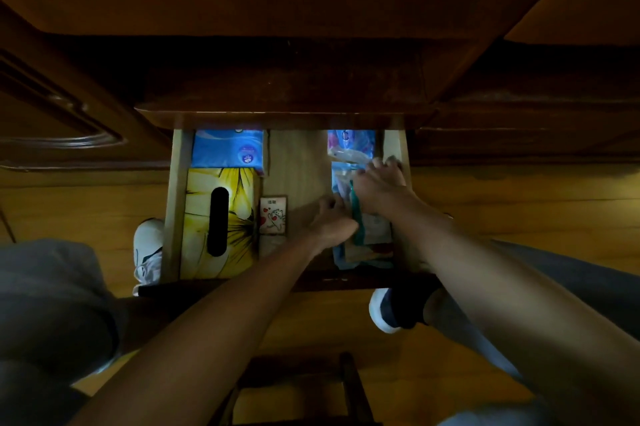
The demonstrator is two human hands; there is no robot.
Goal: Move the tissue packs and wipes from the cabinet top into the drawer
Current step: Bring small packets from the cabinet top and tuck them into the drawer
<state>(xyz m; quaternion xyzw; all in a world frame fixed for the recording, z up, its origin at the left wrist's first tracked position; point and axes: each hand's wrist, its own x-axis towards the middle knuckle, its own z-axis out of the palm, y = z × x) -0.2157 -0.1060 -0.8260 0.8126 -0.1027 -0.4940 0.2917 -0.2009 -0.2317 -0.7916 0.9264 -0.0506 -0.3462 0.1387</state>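
Note:
The open wooden drawer [177, 204] holds a yellow flowered tissue box [239, 217] at the left, a blue tissue pack [227, 148] behind it, and two small wipe packets [273, 216] with a cat print beside it. Along the right side lie several blue and teal packs [349, 145]. My left hand [330, 221] rests against the left edge of a teal-striped pack [374, 231]. My right hand [379, 183] presses down on that same row of packs, fingers curled over them. The pack's far end is hidden under my right hand.
The dark cabinet top [277, 10] overhangs the drawer's rear. A cabinet door [62, 114] stands at the left. Bare drawer floor [298, 162] shows in the middle. My shoes [149, 252] stand on the wooden floor at both sides of the drawer front; a dark stool frame [346, 387] is below.

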